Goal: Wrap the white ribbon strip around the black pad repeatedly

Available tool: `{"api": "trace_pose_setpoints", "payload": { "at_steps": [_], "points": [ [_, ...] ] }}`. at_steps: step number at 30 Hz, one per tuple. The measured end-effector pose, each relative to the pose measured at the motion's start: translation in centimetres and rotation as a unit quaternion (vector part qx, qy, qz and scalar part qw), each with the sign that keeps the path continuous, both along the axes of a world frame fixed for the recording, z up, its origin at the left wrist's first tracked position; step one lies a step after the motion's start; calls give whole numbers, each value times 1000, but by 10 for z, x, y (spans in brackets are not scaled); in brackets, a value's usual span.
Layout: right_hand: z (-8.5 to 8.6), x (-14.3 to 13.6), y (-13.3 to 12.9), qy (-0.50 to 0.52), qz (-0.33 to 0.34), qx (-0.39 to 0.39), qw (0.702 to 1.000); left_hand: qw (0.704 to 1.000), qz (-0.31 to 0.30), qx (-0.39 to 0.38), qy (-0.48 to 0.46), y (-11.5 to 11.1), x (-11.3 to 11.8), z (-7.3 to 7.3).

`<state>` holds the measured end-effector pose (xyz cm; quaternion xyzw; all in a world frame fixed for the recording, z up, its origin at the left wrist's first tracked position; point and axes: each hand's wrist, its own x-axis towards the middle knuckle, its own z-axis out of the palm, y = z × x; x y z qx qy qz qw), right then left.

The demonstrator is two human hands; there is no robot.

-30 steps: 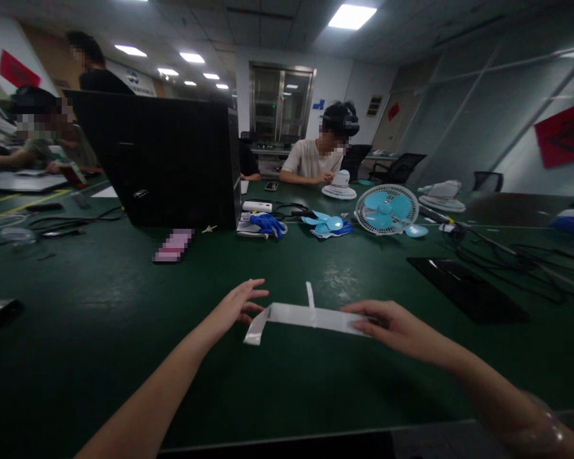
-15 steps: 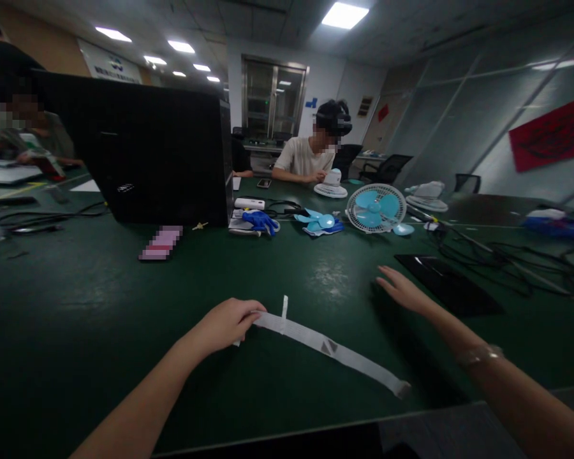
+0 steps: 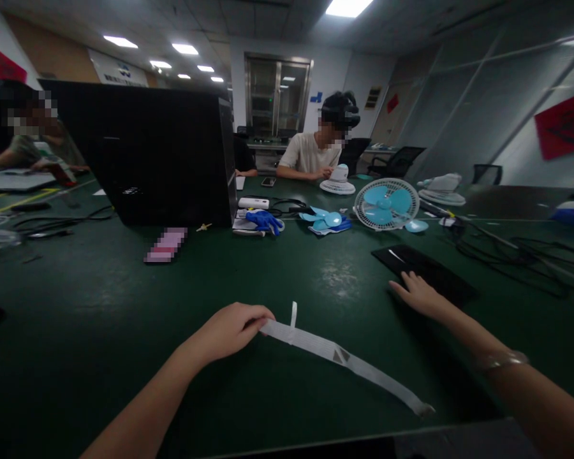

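Observation:
My left hand (image 3: 236, 328) pinches one end of a white woven strap (image 3: 310, 341) between thumb and fingers. The strap runs right and toward the table's near edge, with a small upright tab near my fingers, a grey triangular mark midway and a brownish far end. Over on the right, my right hand (image 3: 421, 294) has its fingers stretched out, palm down, at the near edge of a flat, glossy black panel (image 3: 411, 261). Its fingertips overlap the panel; whether they press on it I cannot tell.
Beyond my hands, a large black computer case (image 3: 167, 153) stands left. A pink phone (image 3: 166, 245), keys (image 3: 203, 227), blue gloves (image 3: 264, 222), blue fan blades (image 3: 325, 218) and a fan (image 3: 386, 204) lie on the green table. Cables (image 3: 516, 255) tangle right. A person (image 3: 310, 153) sits opposite.
My right hand has moved right onto the black panel's edge, and the panel has shifted left on the table. My left hand keeps its pinch on the strap. The view has shifted slightly.

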<state>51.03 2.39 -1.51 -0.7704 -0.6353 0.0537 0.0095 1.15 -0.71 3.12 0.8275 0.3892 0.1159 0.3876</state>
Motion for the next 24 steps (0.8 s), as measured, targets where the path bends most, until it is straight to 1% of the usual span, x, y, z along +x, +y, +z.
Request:
{"api": "trace_pose_setpoints", "payload": {
  "at_steps": [2,3,6,7,9,11,12,14,17,20,22,23,24],
  "points": [
    [-3,-32,0,5,25,-16,1000,999,-10,-31,-14,-1,1,1],
    [-3,-50,-2,11,52,-22,998,999,-14,-46,-20,-1,1,1],
    [3,-112,-16,40,168,-32,984,995,-24,-94,-37,0,1,-3],
    [7,-132,-22,53,215,-34,975,992,-28,-112,-43,1,0,-5],
    [17,-168,-35,80,310,-41,946,987,-36,-149,-54,3,-1,-7],
    [26,-194,-46,106,379,-55,918,985,-27,-157,-62,5,-3,-9],
    [30,-202,-51,118,399,-65,907,986,-18,-155,-64,6,-4,-9],
    [35,-208,-55,141,426,-88,889,986,4,-151,-67,7,-5,-8],
    [45,-200,-55,177,429,-130,876,983,36,-162,-74,9,-6,-8],
    [60,-190,-56,241,364,-170,883,982,68,-160,-76,11,-5,-11],
    [69,-189,-60,273,327,-167,889,981,80,-154,-90,12,-2,-14],
    [73,-192,-63,270,330,-150,892,980,81,-152,-102,12,1,-16],
    [74,-196,-65,252,348,-126,894,979,78,-150,-117,12,3,-18]
  ]
}}
